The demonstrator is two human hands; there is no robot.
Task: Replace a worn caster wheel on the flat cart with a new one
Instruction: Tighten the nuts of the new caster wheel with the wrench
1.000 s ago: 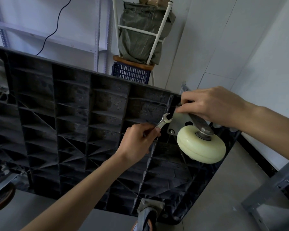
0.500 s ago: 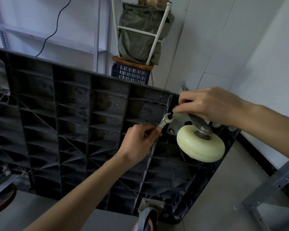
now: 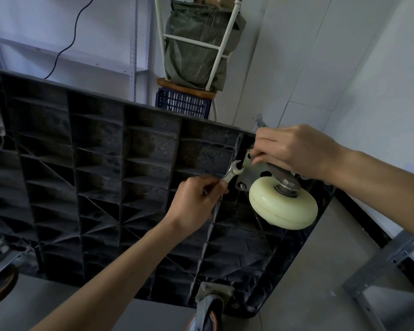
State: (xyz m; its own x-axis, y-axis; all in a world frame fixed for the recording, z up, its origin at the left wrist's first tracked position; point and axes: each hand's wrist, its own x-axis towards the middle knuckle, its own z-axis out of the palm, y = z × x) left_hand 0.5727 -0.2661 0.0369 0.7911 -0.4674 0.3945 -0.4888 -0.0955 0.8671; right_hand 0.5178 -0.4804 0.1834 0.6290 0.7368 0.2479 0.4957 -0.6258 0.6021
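Observation:
The flat cart stands on its side, its black ribbed underside facing me. A cream caster wheel on a grey metal mounting plate sits at the cart's upper right corner. My right hand curls over the top of the plate and the caster's fork, fingertips pinching at the plate's upper edge. My left hand grips the handle of a small open-end wrench, whose jaw lies against the plate's left edge.
A worn orange-tyred caster hangs at the cart's bottom edge; another shows at the lower left. Behind the cart stand a blue crate, a white stool with a grey bag and metal shelving. A grey metal frame is at the right.
The wrench jaw has shifted slightly up along the plate's left edge. My right hand's fingers have crept a little along the plate's top. The cart and wheel stay put.

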